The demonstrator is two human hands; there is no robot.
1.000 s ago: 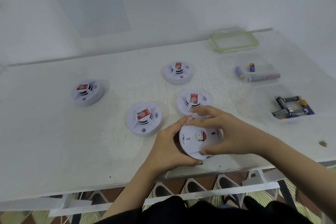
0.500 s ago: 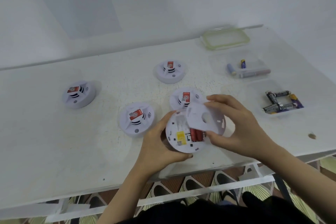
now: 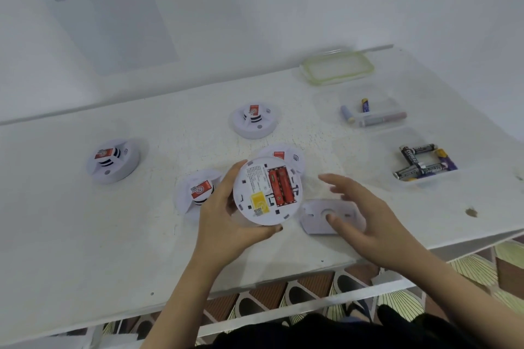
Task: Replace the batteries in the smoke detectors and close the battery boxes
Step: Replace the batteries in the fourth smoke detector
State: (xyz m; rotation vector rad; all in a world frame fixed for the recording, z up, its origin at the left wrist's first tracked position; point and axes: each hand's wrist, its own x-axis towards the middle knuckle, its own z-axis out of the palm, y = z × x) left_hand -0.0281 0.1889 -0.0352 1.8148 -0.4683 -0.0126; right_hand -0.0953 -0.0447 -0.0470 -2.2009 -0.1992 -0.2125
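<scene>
One smoke detector (image 3: pixel 266 193) sits opened in my left hand (image 3: pixel 224 215), fingers curled round its rim, two red batteries (image 3: pixel 279 185) not yet pulled, its cover plate (image 3: pixel 314 214) on the table (image 3: pixel 85 235) beneath the spread fingers of my right hand (image 3: pixel 374 224); four other detectors (image 3: pixel 113 160) look unopened.

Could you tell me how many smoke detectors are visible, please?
5: opened detector in the left hand; second detector beside that hand; third detector partly hidden behind it; fourth detector further back; fifth detector far left.

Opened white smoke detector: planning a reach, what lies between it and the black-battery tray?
Head view: the open right hand, over the detached white plastic cover.
</scene>
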